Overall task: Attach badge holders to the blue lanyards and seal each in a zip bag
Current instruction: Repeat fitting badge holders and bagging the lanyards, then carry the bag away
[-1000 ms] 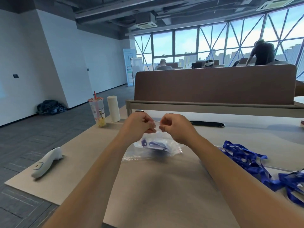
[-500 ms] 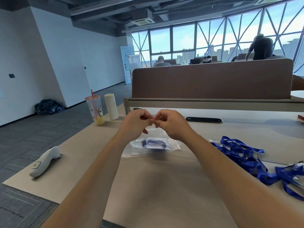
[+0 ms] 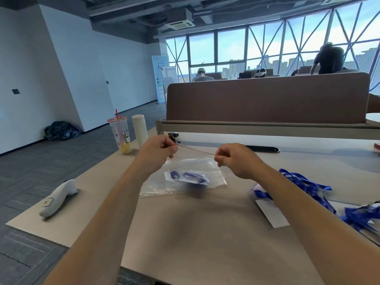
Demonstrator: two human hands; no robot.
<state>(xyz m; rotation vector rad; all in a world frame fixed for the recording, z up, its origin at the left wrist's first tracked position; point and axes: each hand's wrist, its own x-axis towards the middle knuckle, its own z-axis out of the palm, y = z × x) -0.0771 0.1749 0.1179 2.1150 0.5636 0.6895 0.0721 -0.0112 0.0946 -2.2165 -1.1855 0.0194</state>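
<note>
A clear zip bag [image 3: 185,171] hangs above the table, with a folded blue lanyard [image 3: 190,177] and its badge holder inside. My left hand [image 3: 157,153] pinches the left end of the bag's red zip strip. My right hand [image 3: 234,159] pinches the right end, and the strip runs taut between them. More blue lanyards [image 3: 304,186] lie in a tangle on the table to the right, beside a clear badge holder [image 3: 271,212] with a white card.
A white handheld controller [image 3: 58,198] lies at the table's left edge. A drink cup [image 3: 120,134] and a white cylinder [image 3: 139,129] stand at the far left. A brown divider panel [image 3: 267,97] lines the back, with a black oblong grommet [image 3: 263,149] before it.
My hands, pinched together at the middle of the zip strip, have slid apart to its two ends. The bag now hangs stretched between them.
</note>
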